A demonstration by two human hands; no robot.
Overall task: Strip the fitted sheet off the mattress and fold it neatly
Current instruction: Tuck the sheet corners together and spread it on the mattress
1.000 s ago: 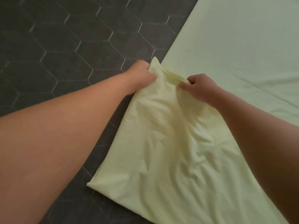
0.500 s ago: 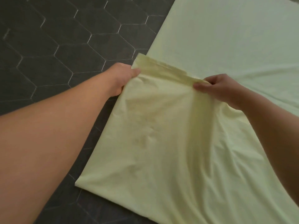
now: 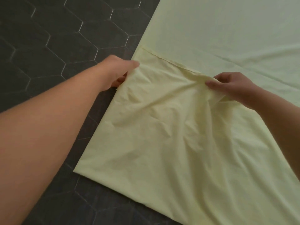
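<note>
The pale yellow sheet (image 3: 170,135) lies doubled over on itself, wrinkled near the hands and smoother farther off. Its folded flap has a hemmed edge running from upper left to lower right, and its long side slants along the floor (image 3: 56,46) of dark hexagonal tiles. The left hand (image 3: 118,72) grips the flap's side edge; the right hand (image 3: 230,86) pinches the hem

both arms reach forward; left grip (image 3: 119,71) and right grip (image 3: 227,86) each closed, pinching cloth.
</note>
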